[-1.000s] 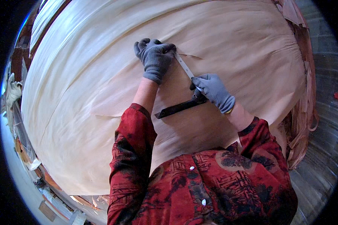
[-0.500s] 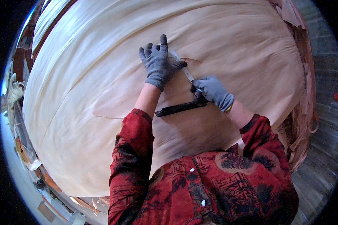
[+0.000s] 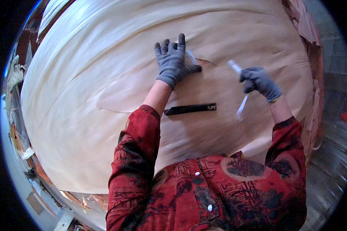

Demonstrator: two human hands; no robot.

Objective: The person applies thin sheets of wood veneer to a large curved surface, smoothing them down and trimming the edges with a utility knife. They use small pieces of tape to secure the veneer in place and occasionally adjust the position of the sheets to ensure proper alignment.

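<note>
My left hand, in a grey glove with dark fingertips, lies spread flat on a pale sheet like wood veneer. Beside its forefinger and thumb, a short white tape strip lies over the sheet near a thin dark split. Off to the right and raised over the sheet, my gloved right hand is closed on white tape. One piece of tape sticks out past the fingers and another length hangs below. Between the hands, nearer me, rests a black bar-shaped tool with a slanted end.
The sheet is wavy, with a long curved seam and a lifted edge by my left forearm. Torn reddish strips hang along the right side. Scraps and clear plastic lie at the left, and dark ridged ground shows at the right.
My right hand has moved right, away from the left hand, carrying tape. The short strip stays by my left hand. The black tool, partly covered before, now shows more fully.
</note>
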